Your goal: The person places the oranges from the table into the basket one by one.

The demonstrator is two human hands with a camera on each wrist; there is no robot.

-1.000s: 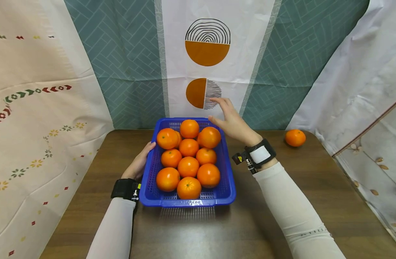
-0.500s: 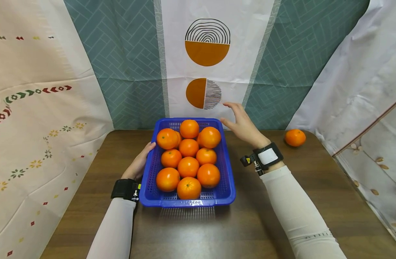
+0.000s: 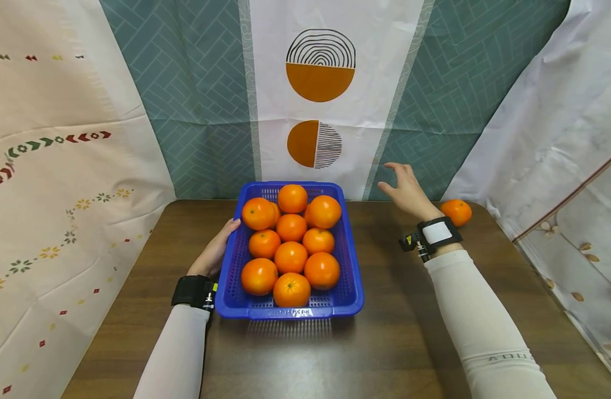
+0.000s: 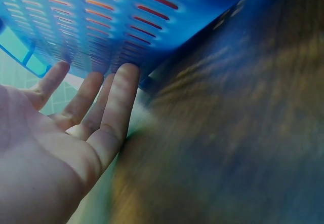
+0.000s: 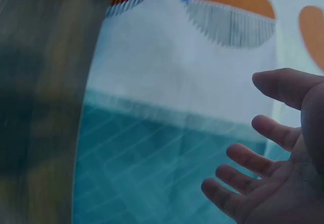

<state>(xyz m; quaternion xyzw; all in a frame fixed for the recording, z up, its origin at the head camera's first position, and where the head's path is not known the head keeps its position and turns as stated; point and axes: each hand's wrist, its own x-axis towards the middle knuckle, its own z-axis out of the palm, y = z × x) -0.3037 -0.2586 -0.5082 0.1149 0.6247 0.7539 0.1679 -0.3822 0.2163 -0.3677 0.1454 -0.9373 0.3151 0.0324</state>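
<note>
A blue plastic basket (image 3: 356, 271) with slotted walls stands on the table, holding several oranges (image 3: 291, 257). My left hand (image 3: 212, 252) rests against the basket's left side. In the left wrist view, the fingers of that hand (image 4: 66, 138) are extended, their tips touching the slotted outer wall (image 4: 116, 26). My right hand (image 3: 409, 193) is raised in the air to the right of the basket, fingers spread and nothing held. The right wrist view shows its palm and separated fingers (image 5: 273, 163). Just behind the right wrist lies a single orange (image 3: 460, 211), partly covered by it.
The brown wooden table (image 3: 151, 310) ends at the back against a patterned cloth (image 3: 200, 155). More cloth hangs at the left (image 3: 76, 221) and right (image 3: 550, 111) sides. Both wrists wear black straps with small cameras.
My right hand has moved right, away from above the basket's far right corner toward the lone orange. The left hand, basket and oranges have stayed put.
</note>
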